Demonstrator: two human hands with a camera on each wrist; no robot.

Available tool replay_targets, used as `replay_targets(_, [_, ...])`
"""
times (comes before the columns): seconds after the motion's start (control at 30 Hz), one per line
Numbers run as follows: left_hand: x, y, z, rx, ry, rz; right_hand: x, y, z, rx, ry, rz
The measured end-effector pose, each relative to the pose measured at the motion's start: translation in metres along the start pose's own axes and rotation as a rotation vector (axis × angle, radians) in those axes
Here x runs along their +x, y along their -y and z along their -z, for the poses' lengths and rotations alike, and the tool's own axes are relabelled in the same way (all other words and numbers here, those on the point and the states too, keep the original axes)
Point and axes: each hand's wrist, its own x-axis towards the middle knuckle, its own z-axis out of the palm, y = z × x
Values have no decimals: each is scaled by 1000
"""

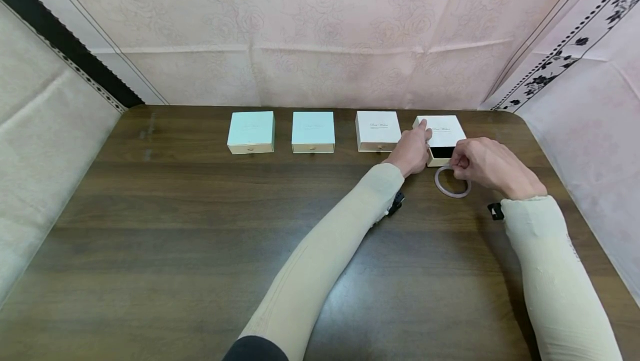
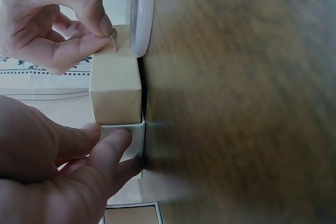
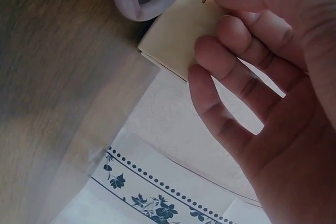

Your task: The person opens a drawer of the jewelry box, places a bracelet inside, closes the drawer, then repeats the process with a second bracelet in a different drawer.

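At the right end of a row, a white drawer box (image 1: 440, 130) has its cream drawer (image 2: 115, 85) pulled partly out, baring a dark interior. My left hand (image 1: 412, 147) grips the white outer sleeve (image 2: 134, 142) at its left side, thumb and fingers bent against it. My right hand (image 1: 482, 164) pinches the small pull tab (image 2: 113, 38) on the drawer's front between thumb and forefinger; its other fingers (image 3: 215, 59) are loosely bent beside the drawer. A pale lilac bangle (image 1: 452, 195) lies on the table right by the drawer front.
To the left stand another white box (image 1: 377, 128) and two mint-green boxes, one nearer (image 1: 313, 128) and one farther (image 1: 251, 128), all with their drawers in. The brown wooden table (image 1: 200, 239) meets patterned cloth (image 1: 320, 33) at the back and sides.
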Motion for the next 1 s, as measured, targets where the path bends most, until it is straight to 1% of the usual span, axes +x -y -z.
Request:
replay_targets(0.1, [0, 0, -1, -33, -8, 7, -1, 0, 0, 4, 8, -3])
replay_targets(0.23, [0, 0, -1, -49, -11, 3, -1, 1, 1, 6, 19, -8])
replay_targets(0.43, [0, 0, 0, -51, -5, 9, -2, 2, 2, -7, 23, 1])
replay_targets(0.5, [0, 0, 0, -46, -2, 1, -2, 3, 2, -8, 25, 3])
replay_targets(0.63, [0, 1, -1, -49, 0, -5, -3, 3, 3, -4, 31, 7])
replay_targets(0.77, [1, 1, 0, -55, -1, 2, -4, 3, 4, 2, 41, 5])
replay_targets(0.93, [2, 1, 0, -24, 1, 3, -4, 3, 4, 2, 51, 14])
replay_targets(1.0, [3, 1, -1, -27, 3, 7, -5, 3, 5, 0, 57, 17])
